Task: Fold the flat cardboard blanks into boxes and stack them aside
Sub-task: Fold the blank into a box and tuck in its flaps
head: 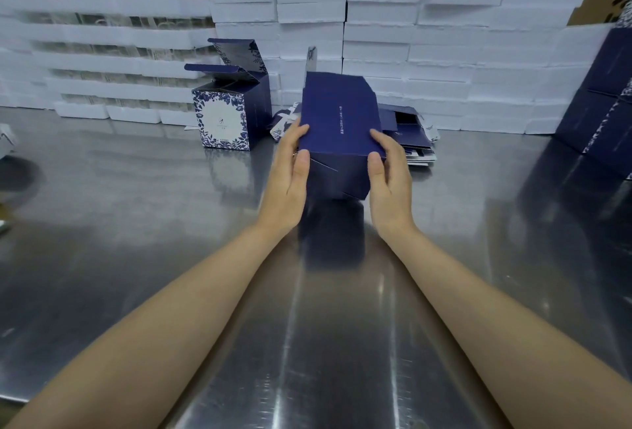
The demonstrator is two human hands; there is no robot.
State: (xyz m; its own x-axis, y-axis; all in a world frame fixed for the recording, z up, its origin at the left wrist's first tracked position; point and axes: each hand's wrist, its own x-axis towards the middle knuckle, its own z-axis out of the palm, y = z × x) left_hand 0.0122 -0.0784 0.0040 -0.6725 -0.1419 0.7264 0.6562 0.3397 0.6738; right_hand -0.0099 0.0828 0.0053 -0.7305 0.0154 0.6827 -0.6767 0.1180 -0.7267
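A dark blue cardboard box, partly folded, is held just above the steel table at the centre of the view. My left hand grips its left side with the thumb on the near face. On the right side my right hand does the same. A thin line of white print runs along the box's top face. Behind it lies a pile of flat blue blanks. To the left stands a folded box with a white floral front and its lid flaps open; a second open box is behind it.
White foam trays are stacked in a wall along the table's far edge. Dark blue boxes are stacked at the right edge. A small white object lies at the far left.
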